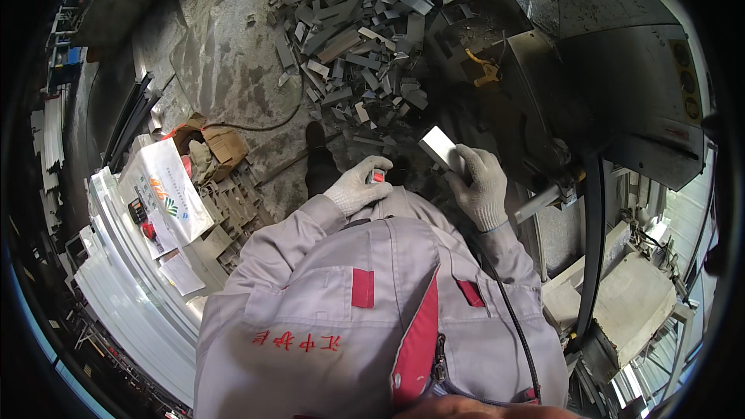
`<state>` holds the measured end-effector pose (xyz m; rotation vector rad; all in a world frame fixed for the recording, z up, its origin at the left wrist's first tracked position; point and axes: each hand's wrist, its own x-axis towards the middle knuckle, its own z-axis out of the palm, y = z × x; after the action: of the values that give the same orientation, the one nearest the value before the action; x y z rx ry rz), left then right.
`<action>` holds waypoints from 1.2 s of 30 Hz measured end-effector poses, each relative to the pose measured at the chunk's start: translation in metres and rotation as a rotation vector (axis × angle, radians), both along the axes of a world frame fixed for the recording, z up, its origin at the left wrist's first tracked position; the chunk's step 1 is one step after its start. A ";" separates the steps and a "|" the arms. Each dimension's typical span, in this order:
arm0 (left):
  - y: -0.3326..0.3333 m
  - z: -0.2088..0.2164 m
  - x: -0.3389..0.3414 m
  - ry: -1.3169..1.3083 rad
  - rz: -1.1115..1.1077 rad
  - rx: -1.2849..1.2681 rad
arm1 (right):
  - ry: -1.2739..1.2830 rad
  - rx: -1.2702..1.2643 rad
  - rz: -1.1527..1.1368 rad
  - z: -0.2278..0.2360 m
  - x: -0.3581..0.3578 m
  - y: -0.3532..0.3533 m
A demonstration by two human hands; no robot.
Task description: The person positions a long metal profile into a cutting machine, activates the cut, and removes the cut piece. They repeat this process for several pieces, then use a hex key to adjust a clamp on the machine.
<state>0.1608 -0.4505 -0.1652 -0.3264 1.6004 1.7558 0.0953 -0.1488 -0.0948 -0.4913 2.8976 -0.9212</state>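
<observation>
My right hand point(481, 186), in a white knit glove, grips a short piece of silver metal profile point(441, 146), its bright flat side facing up. The thumb lies along its near edge and the fingers wrap over its right end. Close to my waist, my left hand point(358, 186), gloved the same way, is closed around a small grey object with a red face point(378, 176). Most of that object is hidden by the glove, so its kind does not show. The two hands are apart.
A heap of metal offcuts point(357, 39) covers the floor ahead. Dark machinery point(605, 85) with a yellow handle-like part point(485, 68) stands at right. Long pale profiles point(132, 279) are stacked at left, beside a white box point(167, 190), a calculator point(138, 211) and an open carton point(225, 147).
</observation>
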 end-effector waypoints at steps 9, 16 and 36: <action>-0.149 -0.071 -0.044 -0.230 0.194 0.135 | 0.328 0.339 -0.150 -0.059 -0.145 -0.101; -0.303 -0.154 -0.033 -0.456 0.479 0.074 | 0.006 0.180 -0.324 -0.065 -0.170 -0.147; -0.408 -0.254 0.102 -0.462 0.308 -0.495 | -0.806 -0.196 -0.473 -0.190 0.041 -0.174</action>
<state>0.2625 -0.8590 -0.4189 -1.1767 1.6695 1.3275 0.1363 -0.3229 -0.2850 0.4906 2.1965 -1.1185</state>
